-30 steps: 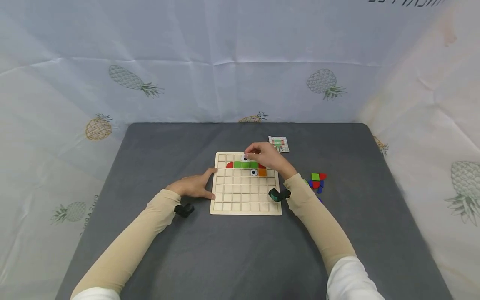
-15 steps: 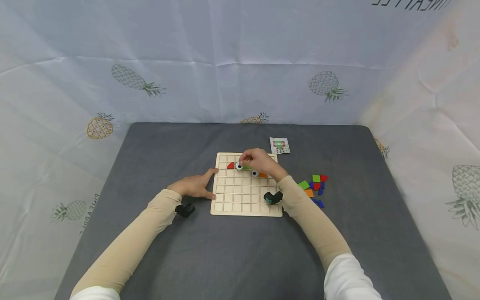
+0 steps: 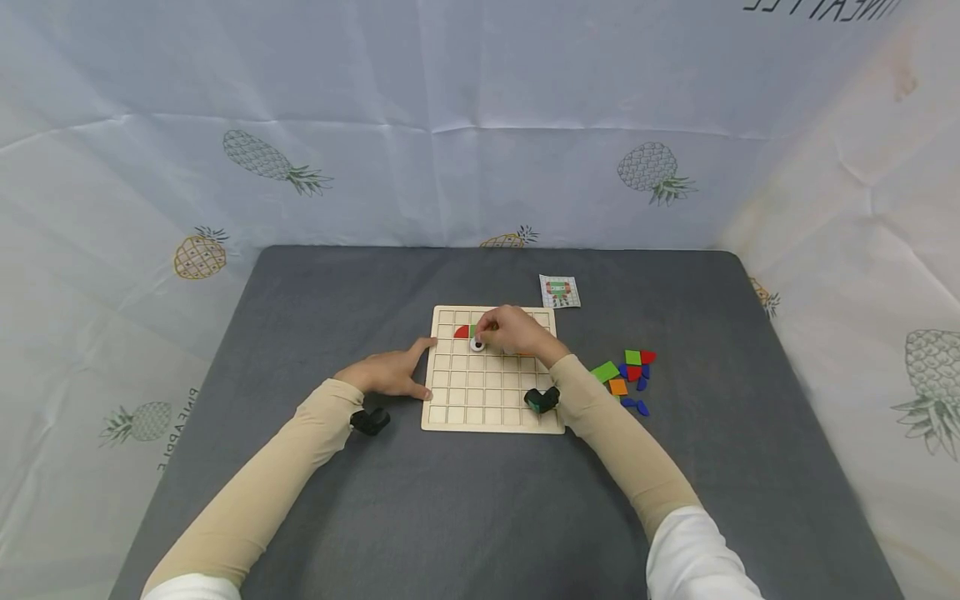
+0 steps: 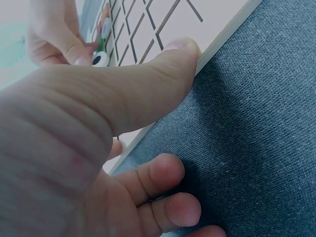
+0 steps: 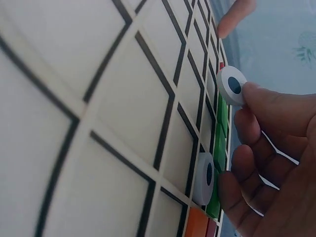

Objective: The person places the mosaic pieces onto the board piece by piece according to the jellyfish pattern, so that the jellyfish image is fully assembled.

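The board [image 3: 491, 412] is laid flat on the desk [image 3: 450, 508] and is steadied at its left edge by the left hand [image 3: 386, 372], whose thumb and forefinger are spread against the rim; no piece is held there. The eye disc [image 5: 229, 85] is pinched between the thumb and fingers of the right hand [image 3: 516, 330] and is tilted just over the upper part of the board; whether the grid is touched by it cannot be told. The hands are apart. The layout is judged to be at an early stage. A row of green pieces [image 5: 220, 143] is seated, with a red piece [image 3: 461, 332] at its left end; beside the row, a second disc [image 5: 204, 179] and an orange piece [image 5: 197, 223] are also set in cells. Part of the row is hidden by the right hand in the head view. The held disc is not yet seated, and loose pieces [image 3: 633, 372] in green, red, blue and orange are left unplaced on the desk, right of the board. A card [image 3: 559, 292] printed with a green and red figure is placed behind the board; no wording can be read on it. Reversed lettering [image 3: 821, 8], apparently part of "PINEAPPLE", is printed on the backdrop [image 3: 465, 192]. No brand is legible.
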A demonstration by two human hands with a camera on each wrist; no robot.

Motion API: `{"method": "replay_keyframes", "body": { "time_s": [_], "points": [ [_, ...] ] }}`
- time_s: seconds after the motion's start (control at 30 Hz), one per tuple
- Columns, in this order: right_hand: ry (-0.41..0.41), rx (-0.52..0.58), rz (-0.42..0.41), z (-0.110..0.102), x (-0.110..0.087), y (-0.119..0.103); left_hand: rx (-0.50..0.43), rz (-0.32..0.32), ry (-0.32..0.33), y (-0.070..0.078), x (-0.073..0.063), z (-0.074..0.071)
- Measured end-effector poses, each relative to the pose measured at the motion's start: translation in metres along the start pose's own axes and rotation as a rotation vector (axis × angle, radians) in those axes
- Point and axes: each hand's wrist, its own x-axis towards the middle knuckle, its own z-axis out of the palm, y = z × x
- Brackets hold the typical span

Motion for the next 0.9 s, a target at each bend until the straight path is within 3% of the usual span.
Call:
{"method": "replay_keyframes", "body": {
  "time_s": [0.9],
  "points": [
    [0.007, -0.135, -0.016, 0.01, 0.0047, -0.0025, -0.009, 0.004, 0.008, -0.004, 0.0026, 0.0024]
  ]
}}
